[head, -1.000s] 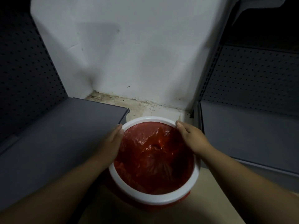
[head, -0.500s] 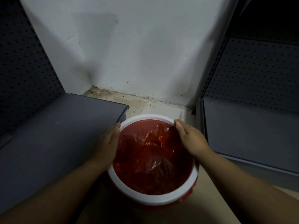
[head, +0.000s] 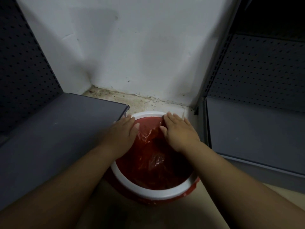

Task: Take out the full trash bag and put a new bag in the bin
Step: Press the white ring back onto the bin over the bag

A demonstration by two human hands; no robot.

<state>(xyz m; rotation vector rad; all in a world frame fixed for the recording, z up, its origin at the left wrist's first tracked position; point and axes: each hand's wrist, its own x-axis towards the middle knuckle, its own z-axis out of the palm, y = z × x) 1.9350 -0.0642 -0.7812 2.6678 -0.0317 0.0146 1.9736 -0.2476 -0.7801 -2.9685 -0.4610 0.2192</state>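
A round bin with a white rim ring [head: 145, 189] stands on the floor between two grey shelves. A red plastic bag [head: 153, 161] lines its inside, and its edge shows red under the ring. My left hand [head: 122, 134] lies flat over the far left of the rim, fingers straight, thumb on the bag. My right hand [head: 178, 131] lies flat over the far right of the rim, fingertips on the white ring. Both palms hide part of the rim and bag.
A grey shelf [head: 54, 139] juts in close on the left, its corner beside the bin. Another grey shelf [head: 254, 134] stands on the right. A white wall [head: 132, 52] rises behind, with dirty floor tiles [head: 142, 103] at its foot.
Both hands have slid along the rim toward its far side and now lie flatter over it. The view has tilted slightly.
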